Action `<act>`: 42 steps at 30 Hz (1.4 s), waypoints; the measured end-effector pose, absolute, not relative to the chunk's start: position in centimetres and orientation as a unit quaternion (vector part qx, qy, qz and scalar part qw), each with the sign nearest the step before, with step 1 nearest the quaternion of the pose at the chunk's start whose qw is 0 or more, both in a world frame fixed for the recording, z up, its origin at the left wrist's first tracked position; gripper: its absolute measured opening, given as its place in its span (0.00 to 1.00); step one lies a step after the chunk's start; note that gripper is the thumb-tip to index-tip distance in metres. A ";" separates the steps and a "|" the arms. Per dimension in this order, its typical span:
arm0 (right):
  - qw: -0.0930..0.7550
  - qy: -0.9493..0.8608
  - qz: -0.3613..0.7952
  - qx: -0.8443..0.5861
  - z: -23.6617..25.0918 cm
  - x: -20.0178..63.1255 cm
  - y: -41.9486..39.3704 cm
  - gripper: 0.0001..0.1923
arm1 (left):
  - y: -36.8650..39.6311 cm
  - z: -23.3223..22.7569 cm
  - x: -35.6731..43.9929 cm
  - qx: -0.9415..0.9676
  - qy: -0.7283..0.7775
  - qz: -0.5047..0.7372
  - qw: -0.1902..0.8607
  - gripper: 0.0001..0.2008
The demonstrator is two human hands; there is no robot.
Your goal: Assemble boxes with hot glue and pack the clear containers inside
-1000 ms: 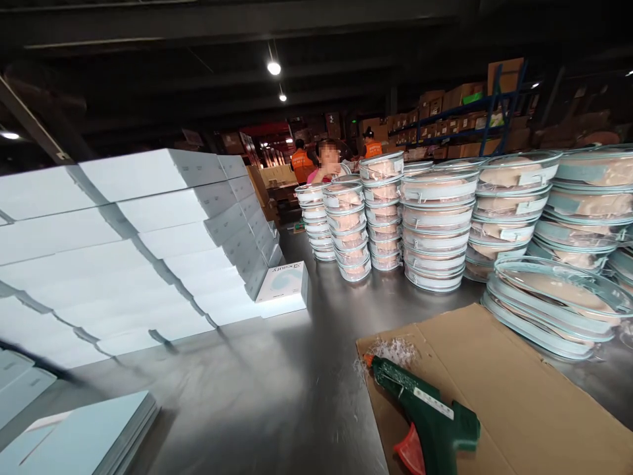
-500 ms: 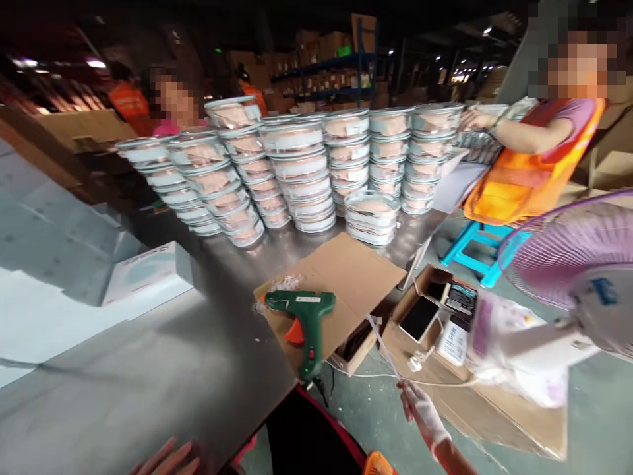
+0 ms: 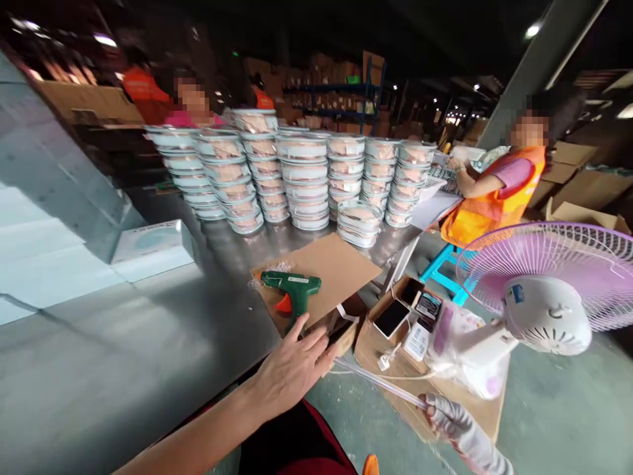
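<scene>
A green glue gun (image 3: pixel 293 285) with an orange trigger lies on a flat cardboard sheet (image 3: pixel 341 257) at the table's edge. Over the lower end of its handle reaches my left hand (image 3: pixel 291 369), bare, palm down, fingers stretched out. Whether the fingertips touch the handle I cannot tell. My right hand (image 3: pixel 452 422), in a pale glove with bare fingertips, pinches the end of a long clear glue stick (image 3: pixel 380 380). The stick's far end points toward my left fingers. Stringy glue scraps (image 3: pixel 281 266) lie by the nozzle.
Stacks of round clear-lidded tins (image 3: pixel 304 178) line the table's far side. Light blue boxes (image 3: pixel 153 247) stand left. A small open carton (image 3: pixel 346 336), a box with a phone (image 3: pixel 392 319) and a purple fan (image 3: pixel 544 307) are right. A co-worker in an orange vest (image 3: pixel 499 198) sits beyond.
My left hand has come up from the bottom left to the glue gun's handle. My right hand has moved slightly right and down, the glue stick still in it. The view has shifted.
</scene>
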State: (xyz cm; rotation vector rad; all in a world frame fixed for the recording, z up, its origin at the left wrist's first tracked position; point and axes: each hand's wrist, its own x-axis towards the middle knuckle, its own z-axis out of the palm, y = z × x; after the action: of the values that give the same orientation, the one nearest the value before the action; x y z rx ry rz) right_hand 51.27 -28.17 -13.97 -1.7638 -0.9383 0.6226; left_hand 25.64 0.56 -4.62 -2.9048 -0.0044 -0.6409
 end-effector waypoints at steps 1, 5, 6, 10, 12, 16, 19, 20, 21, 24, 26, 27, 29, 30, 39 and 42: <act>0.491 -0.435 0.222 -0.722 -12.4 52.2 -27.0 0.21 | 0.7 -4.4 25.5 -0.974 -0.014 -0.212 0.083 0.10; 0.441 -0.592 0.055 -0.672 -7.8 52.5 -19.9 0.14 | 0.8 -3.6 25.9 -0.972 -0.070 -0.216 0.066 0.12; 0.426 -0.623 0.027 -0.656 -7.3 51.7 -17.7 0.15 | 0.7 -3.4 26.4 -0.971 -0.082 -0.216 0.059 0.11; 0.363 -0.709 -0.025 -0.605 -6.8 48.4 -9.3 0.15 | 1.5 -2.2 28.9 -0.971 -0.122 -0.203 0.025 0.11; 0.342 -0.716 -0.046 -0.607 -6.9 49.0 -6.2 0.16 | 3.3 -1.5 29.9 -0.971 -0.142 -0.194 0.006 0.07; 0.301 -0.702 -0.101 -0.637 -6.4 54.5 -2.5 0.10 | 9.1 -0.9 31.7 -0.974 -0.161 -0.154 -0.027 0.21; 0.250 -0.713 -0.117 -0.645 -6.3 57.8 -0.4 0.09 | 12.8 -1.5 33.4 -0.984 -0.150 -0.086 -0.049 0.20; 0.233 -0.718 -0.116 -0.645 -6.4 58.2 0.2 0.09 | 13.7 -1.7 33.9 -0.984 -0.156 -0.070 -0.055 0.19; 0.217 -0.723 -0.114 -0.646 -6.6 58.4 0.8 0.09 | 14.3 -2.0 34.3 -0.982 -0.168 -0.060 -0.059 0.17; 0.180 -0.728 -0.108 -0.653 -7.4 58.2 2.6 0.08 | 15.3 -2.8 35.1 -0.971 -0.220 -0.061 -0.067 0.16; 0.160 -0.727 -0.103 -0.660 -7.8 57.8 3.6 0.08 | 15.4 -3.1 35.2 -0.965 -0.241 -0.069 -0.072 0.15; 0.151 -0.726 -0.100 -0.664 -8.0 57.6 4.1 0.08 | 15.3 -3.2 35.2 -0.963 -0.247 -0.071 -0.076 0.15; 0.137 -0.725 -0.095 -0.668 -8.3 57.4 4.8 0.08 | 15.3 -3.3 35.1 -0.961 -0.253 -0.072 -0.085 0.15; 0.132 -0.725 -0.093 -0.670 -8.3 57.3 5.1 0.08 | 15.2 -3.3 35.0 -0.960 -0.255 -0.071 -0.088 0.15; 0.140 -0.746 -0.092 -0.644 -9.2 57.8 6.1 0.08 | 15.2 -2.9 35.0 -0.958 -0.265 -0.054 -0.090 0.14; 0.166 -0.766 -0.085 -0.616 -9.9 58.3 6.3 0.08 | 15.3 -2.9 35.1 -0.959 -0.265 -0.052 -0.090 0.14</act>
State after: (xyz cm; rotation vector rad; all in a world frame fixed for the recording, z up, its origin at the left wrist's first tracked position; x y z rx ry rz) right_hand 58.26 6.31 -9.86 -1.7528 -2.1799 -0.2421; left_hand 35.10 15.29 -2.94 -3.1979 -0.8826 -0.1719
